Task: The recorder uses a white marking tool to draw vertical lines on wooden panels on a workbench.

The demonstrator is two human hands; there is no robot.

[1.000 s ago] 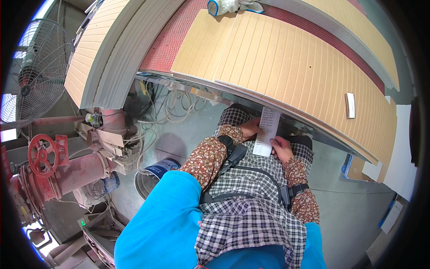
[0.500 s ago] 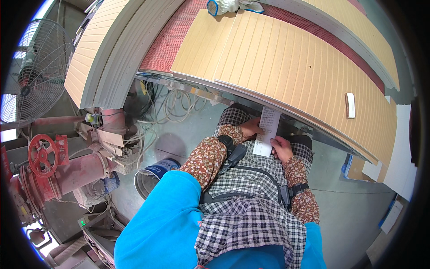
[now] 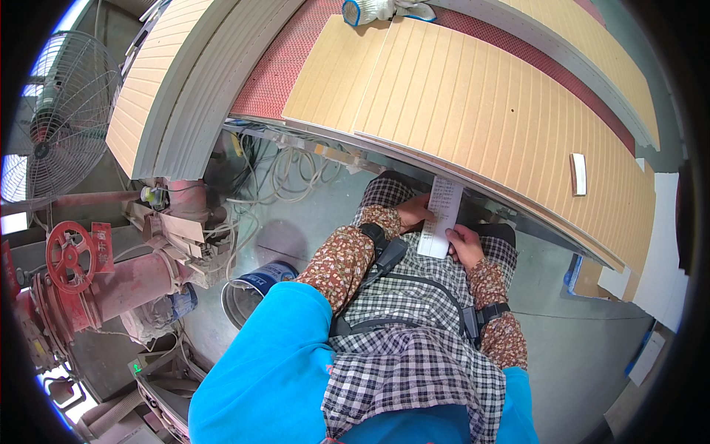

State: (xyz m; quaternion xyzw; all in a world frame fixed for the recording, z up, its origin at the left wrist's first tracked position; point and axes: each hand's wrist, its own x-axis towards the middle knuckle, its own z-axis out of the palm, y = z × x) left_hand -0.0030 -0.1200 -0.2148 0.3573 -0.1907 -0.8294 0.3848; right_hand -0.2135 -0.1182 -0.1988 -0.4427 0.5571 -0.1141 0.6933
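A long narrow white sheet of paper (image 3: 435, 238) with rows of handwriting lies over my lap, its far end close beneath the table edge. My left hand (image 3: 414, 212) is closed on its left side, fingertips resting over the written part; some of those fingers are hidden. On the right, my right hand (image 3: 466, 246) pinches the sheet's edge, thumb on top. Both forearms wear flowered sleeve covers with black straps, above a checked apron (image 3: 414, 296).
Grooved tan boards (image 3: 473, 89) cover the table ahead, with a small curved white-faced strip (image 3: 578, 175) and white gloves (image 3: 381, 10) on top. At left stand a bucket (image 3: 255, 288), red pipework with a handwheel (image 3: 72, 247), loose hoses (image 3: 292, 174) and a large fan (image 3: 55, 118).
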